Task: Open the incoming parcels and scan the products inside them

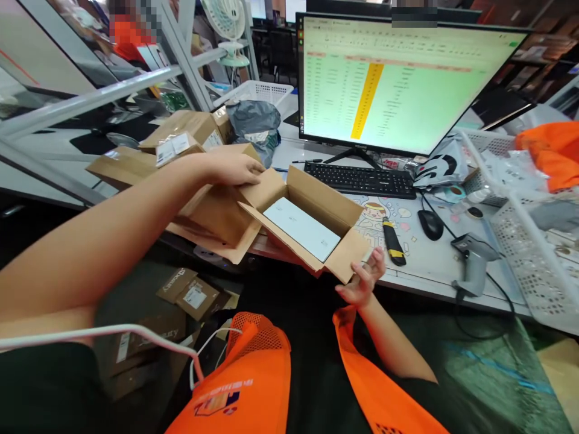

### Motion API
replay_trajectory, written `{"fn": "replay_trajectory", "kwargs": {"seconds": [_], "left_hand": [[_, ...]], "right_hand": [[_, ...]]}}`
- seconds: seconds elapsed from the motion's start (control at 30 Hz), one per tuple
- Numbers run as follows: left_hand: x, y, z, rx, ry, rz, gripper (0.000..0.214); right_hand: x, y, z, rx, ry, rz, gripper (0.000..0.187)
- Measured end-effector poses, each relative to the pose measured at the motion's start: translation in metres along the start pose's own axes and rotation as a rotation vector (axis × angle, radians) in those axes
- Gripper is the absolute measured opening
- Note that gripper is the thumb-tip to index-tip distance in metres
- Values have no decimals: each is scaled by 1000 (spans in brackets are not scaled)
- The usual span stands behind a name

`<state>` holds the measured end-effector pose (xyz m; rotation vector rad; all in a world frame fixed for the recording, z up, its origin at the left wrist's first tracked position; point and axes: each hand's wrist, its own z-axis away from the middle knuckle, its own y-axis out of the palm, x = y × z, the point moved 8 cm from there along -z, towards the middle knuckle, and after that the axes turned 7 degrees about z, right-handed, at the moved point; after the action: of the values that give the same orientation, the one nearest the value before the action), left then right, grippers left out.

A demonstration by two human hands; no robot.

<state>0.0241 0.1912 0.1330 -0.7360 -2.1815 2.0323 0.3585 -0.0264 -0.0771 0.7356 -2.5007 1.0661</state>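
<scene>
An opened cardboard box (312,190) sits tilted at the desk's front edge with its flaps up. Inside it lies a flat white box (302,229) with small faint print. My left hand (236,169) reaches over from the left, its fingers curled down at the box's left flap; the fingertips are partly hidden. At the near right corner, my right hand (363,278) touches the right flap with its fingers spread and palm turned up. Below my left forearm, a second open cardboard carton (212,220) lies beside the box.
Behind my left arm are stacked parcels (181,128) and a grey plastic bag (257,120). A keyboard (362,179), monitor (384,84), box cutter (394,242), mouse (430,224) and barcode scanner (474,262) are on the desk. White baskets (527,253) stand right; flattened cartons (194,295) lie below.
</scene>
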Motion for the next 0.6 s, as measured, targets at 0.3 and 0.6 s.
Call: {"fn": "replay_trajectory", "kwargs": {"seconds": [0.3, 0.6], "left_hand": [[-119, 59, 55, 529, 419, -189, 77], [-151, 88, 40, 475, 619, 161, 92]], "right_hand": [[31, 71, -11, 313, 38, -281, 162], [-1, 29, -5, 151, 108, -352, 162]]}}
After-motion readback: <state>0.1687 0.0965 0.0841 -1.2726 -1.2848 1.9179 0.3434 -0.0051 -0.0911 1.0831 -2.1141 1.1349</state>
